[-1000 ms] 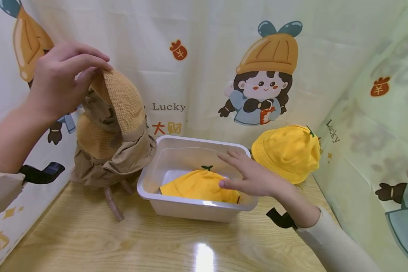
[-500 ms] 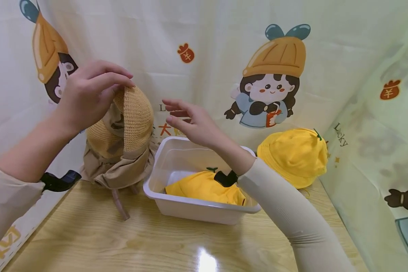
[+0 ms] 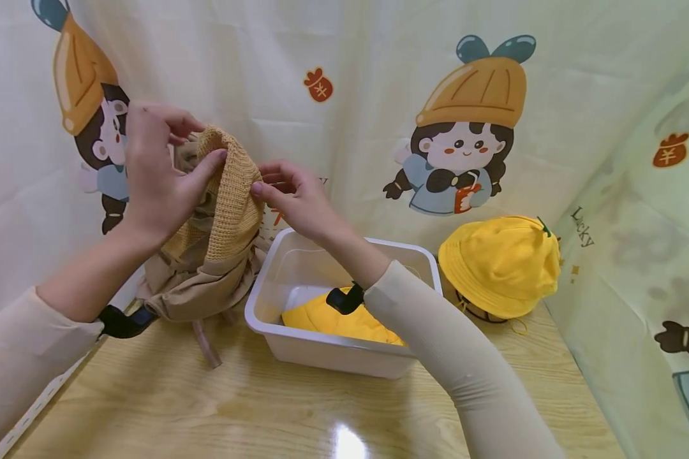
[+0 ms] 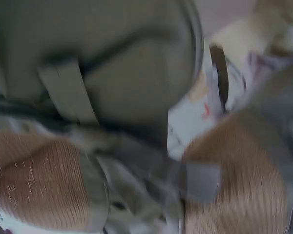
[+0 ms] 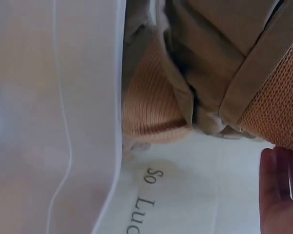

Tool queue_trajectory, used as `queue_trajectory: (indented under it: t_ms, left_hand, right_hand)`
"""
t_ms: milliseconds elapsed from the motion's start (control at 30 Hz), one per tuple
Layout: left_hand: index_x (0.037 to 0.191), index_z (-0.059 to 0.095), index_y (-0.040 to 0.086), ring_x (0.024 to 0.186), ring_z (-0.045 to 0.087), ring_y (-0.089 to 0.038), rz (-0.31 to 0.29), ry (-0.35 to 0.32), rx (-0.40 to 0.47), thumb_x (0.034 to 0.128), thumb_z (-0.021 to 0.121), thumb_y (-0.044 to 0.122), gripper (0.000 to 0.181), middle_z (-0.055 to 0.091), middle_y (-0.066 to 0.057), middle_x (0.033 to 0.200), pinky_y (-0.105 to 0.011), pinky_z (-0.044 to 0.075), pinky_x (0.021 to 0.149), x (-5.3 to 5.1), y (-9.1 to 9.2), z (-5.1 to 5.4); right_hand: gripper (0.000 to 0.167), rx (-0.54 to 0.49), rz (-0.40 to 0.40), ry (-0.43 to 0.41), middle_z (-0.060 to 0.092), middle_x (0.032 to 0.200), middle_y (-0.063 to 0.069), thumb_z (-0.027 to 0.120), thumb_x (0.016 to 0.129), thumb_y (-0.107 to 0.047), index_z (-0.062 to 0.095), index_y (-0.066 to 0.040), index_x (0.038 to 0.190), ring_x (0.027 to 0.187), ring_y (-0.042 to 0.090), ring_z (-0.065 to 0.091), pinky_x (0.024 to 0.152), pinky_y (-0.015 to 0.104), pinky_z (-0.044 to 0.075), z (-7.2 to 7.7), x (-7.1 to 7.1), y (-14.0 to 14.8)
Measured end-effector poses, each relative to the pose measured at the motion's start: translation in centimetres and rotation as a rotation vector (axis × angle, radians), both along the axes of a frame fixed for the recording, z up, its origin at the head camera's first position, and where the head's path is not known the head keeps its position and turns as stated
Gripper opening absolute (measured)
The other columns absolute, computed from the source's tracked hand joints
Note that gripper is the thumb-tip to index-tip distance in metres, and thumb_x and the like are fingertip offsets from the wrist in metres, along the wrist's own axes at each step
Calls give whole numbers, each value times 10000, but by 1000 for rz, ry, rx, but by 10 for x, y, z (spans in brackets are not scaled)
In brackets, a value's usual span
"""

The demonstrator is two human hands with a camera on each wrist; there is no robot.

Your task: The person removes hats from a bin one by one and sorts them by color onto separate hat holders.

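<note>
A sun hat (image 3: 229, 223) of tan knit and brown cloth is held up at the left of the head view. My left hand (image 3: 163, 159) pinches its top edge, the thumb on the inner side of the knit. At the hat's right edge, my right hand (image 3: 307, 201) pinches the knit between thumb and fingers. In the right wrist view these fingers (image 5: 271, 178) meet the knit's rim. Brown cloth and more ribbed tan knit (image 5: 154, 102) hang below; whether this is a second hat I cannot tell. The left wrist view is blurred and shows no hand.
Beside the sun hat stands a white plastic bin (image 3: 327, 340) with a yellow hat (image 3: 321, 319) inside, partly hidden by my right arm. Another yellow bucket hat (image 3: 499, 268) sits right of the bin. A printed curtain (image 3: 356, 127) hangs behind the wooden table (image 3: 252, 414).
My right hand has moved left from over the bin to the sun hat's edge and taken hold. My left hand has turned, and the knit edge now folds toward me.
</note>
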State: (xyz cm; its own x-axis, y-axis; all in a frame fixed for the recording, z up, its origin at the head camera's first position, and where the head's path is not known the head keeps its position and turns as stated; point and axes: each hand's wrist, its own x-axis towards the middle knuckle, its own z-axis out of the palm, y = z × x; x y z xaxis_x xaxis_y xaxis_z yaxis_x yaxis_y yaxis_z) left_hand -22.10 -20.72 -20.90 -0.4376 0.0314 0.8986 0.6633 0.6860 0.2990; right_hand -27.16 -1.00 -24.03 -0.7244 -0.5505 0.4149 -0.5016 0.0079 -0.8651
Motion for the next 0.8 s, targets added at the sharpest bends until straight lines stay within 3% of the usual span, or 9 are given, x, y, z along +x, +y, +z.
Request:
queue_trajectory:
  t_ms: [67, 167, 267, 400, 467, 667, 800]
  left_hand:
    - [1135, 590, -37, 908, 512, -3, 13, -140, 88, 896, 726, 116, 315, 499, 202, 979, -130, 413, 817, 4, 2, -6]
    - [1196, 619, 19, 876, 592, -20, -19, -322, 125, 941, 670, 152, 293, 620, 89, 975, -92, 482, 771, 9, 6, -12]
    - [1292, 624, 59, 971, 608, -33, -79, -412, 101, 955, 638, 115, 343, 637, -29, 1123, -122, 507, 852, 12, 11, -14]
    - [1372, 582, 74, 1030, 600, -61, -122, -465, 77, 961, 627, 101, 414, 618, -78, 1216, -168, 521, 893, 15, 19, -15]
    - [1352, 586, 70, 1013, 598, -75, -129, -481, 111, 968, 624, 119, 389, 624, -49, 1188, -152, 513, 878, 16, 21, -14]
    - [1142, 641, 58, 871, 604, -97, -185, -434, 244, 939, 654, 29, 206, 627, 58, 968, -134, 484, 750, 15, 18, -7]
    - [1110, 669, 85, 842, 618, -97, -169, -407, 227, 920, 706, 59, 195, 653, 58, 922, -148, 490, 738, 19, 10, 4]
  right_hand:
    - [279, -56, -10, -18, 690, 1140, 135, 665, 965, -132, 655, -9, 1215, 977, 183, 685, 837, 308, 580, -2, 0, -2]
    - [261, -132, -10, -39, 697, 1098, 164, 668, 956, -97, 675, 35, 1181, 926, 168, 687, 847, 317, 582, -5, -3, -3]
    - [251, -167, -20, -42, 705, 1082, 181, 661, 958, -79, 688, 57, 1168, 893, 136, 683, 836, 318, 585, -6, -5, -1]
    - [259, -163, -6, -41, 711, 1104, 195, 635, 974, -74, 687, 62, 1188, 884, 124, 688, 834, 324, 587, -4, -4, 2]
    - [258, -151, 6, -29, 714, 1115, 195, 622, 982, -76, 687, 58, 1194, 894, 130, 694, 840, 324, 585, -3, -3, 2]
    - [234, -155, 1, 6, 712, 1061, 151, 620, 987, -88, 687, 53, 1161, 904, 131, 669, 843, 309, 576, 2, 2, 3]
    - [214, -190, -72, 33, 698, 969, 111, 644, 974, -97, 689, 49, 1124, 854, 118, 642, 797, 285, 568, 4, 3, 6]
